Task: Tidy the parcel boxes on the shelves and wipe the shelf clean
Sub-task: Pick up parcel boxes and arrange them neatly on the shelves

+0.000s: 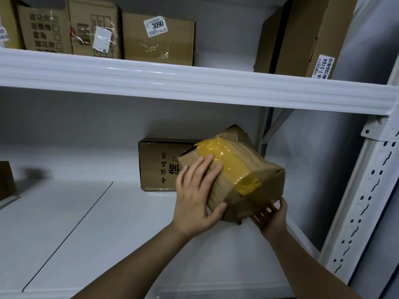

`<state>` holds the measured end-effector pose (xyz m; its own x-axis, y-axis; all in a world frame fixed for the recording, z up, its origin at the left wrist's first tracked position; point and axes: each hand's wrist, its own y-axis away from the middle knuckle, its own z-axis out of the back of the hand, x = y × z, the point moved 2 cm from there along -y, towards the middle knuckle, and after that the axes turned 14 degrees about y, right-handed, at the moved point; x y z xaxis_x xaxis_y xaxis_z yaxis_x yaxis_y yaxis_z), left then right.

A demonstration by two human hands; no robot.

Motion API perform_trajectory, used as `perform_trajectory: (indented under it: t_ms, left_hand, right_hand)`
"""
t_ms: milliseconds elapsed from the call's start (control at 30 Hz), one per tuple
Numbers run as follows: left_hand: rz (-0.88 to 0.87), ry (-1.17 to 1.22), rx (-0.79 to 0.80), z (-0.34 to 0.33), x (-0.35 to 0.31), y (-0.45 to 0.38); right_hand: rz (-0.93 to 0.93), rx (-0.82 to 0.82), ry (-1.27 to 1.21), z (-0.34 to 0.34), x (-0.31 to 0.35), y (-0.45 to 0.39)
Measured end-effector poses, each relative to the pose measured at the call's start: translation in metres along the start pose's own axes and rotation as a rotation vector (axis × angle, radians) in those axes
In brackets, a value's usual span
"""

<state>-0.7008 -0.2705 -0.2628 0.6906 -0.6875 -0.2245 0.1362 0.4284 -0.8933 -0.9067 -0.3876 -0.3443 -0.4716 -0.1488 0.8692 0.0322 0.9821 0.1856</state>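
Observation:
A brown parcel box (257, 169) with a band of yellow tape is tilted above the right part of the white lower shelf (108, 223). My left hand (196, 195) grips its left side, fingers over the top and thumb on the near face. My right hand (272, 216) holds it from below at the near right corner, its fingers partly hidden under the box. Behind it a second brown box (157, 167) with printed characters stands on the shelf against the back wall.
The upper shelf (194, 83) carries several cardboard boxes, one labelled 3090 (159, 37), and a tall box (302, 35) leans at its right end. A perforated white upright (362, 203) borders the right. A dark box edge (6, 180) shows at far left.

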Motion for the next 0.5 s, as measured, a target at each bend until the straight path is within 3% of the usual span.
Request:
perform_trajectory:
  t_ms: [133,333,500]
  left_hand:
    - [0.238,0.027,-0.096,0.009,0.019,0.006]
    - [0.673,0.411,-0.296,0.017,0.05,0.014]
    - [0.948,0.689,-0.408,0.018,0.062,0.014]
  right_hand:
    - [0.038,-0.053,0.02,0.005,0.006,0.004]
    - [0.099,-0.055,0.157,0.0,0.021,0.011]
    - [0.228,0.077,0.269,-0.019,0.035,0.014]
